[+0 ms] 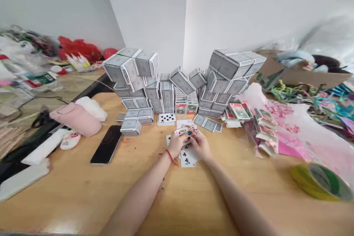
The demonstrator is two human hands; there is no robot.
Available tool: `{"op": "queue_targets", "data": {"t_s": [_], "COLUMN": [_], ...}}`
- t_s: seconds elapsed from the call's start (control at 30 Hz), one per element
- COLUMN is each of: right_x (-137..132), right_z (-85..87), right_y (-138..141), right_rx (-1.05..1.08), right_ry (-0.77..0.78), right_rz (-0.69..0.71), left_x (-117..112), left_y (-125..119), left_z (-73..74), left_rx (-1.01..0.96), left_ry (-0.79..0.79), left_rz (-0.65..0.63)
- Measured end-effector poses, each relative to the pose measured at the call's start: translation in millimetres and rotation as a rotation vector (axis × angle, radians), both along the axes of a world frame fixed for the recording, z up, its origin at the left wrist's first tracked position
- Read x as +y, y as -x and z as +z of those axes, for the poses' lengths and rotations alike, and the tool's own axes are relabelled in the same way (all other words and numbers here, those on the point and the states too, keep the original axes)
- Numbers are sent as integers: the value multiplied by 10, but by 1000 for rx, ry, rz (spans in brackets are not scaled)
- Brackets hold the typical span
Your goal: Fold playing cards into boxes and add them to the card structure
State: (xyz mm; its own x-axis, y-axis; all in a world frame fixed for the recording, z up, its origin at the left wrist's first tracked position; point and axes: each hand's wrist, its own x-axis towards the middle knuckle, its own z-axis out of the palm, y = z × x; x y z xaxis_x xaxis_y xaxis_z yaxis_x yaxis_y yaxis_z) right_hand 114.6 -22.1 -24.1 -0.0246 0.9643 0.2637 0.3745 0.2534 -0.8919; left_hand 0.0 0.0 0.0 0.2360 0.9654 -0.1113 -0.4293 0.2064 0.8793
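Both my hands meet over a small spread of playing cards [187, 158] on the wooden table [83, 191]. My left hand [176, 143], with a red string at the wrist, pinches a few fanned cards [182, 131] face up. My right hand [201, 144] has its fingers curled onto the same cards from the right. A face-up spade card [166, 118] lies just beyond them. Behind stands a wall of stacked grey card decks [155, 81], with another pile [232, 70] to the right.
A black phone [106, 143] lies left of my hands, beside a pink cloth bundle [77, 118] and white boxes [44, 147]. Opened card packets [249, 118] and pink plastic [298, 129] lie to the right, with a green-yellow tape roll [320, 184] and a cardboard box [298, 70].
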Motion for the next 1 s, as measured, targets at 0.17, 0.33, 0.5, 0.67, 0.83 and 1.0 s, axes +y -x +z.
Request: {"op": "queue_targets", "data": {"t_s": [0.17,0.33,0.5,0.67,0.83,1.0], "right_x": [-16,-36,-51,-8,0,-15], "right_z": [-11,-43,-22,21,35,69], "right_y": [27,86,104,34,8,16], "right_rx": [8,112,222,449,674,684], "right_ry": [19,26,66,167,215,255], "right_rz": [-4,5,9,-13,-59,-47], "left_x": [1,44,81,92,97,92], "left_y": [-2,23,58,68,87,83], "left_z": [-7,-49,-55,-36,-70,-127], "left_rx": [-24,-77,-104,-92,159,351], "left_ry": [30,122,198,-20,-207,-298], "left_rz": [36,71,-19,-87,-54,34]}}
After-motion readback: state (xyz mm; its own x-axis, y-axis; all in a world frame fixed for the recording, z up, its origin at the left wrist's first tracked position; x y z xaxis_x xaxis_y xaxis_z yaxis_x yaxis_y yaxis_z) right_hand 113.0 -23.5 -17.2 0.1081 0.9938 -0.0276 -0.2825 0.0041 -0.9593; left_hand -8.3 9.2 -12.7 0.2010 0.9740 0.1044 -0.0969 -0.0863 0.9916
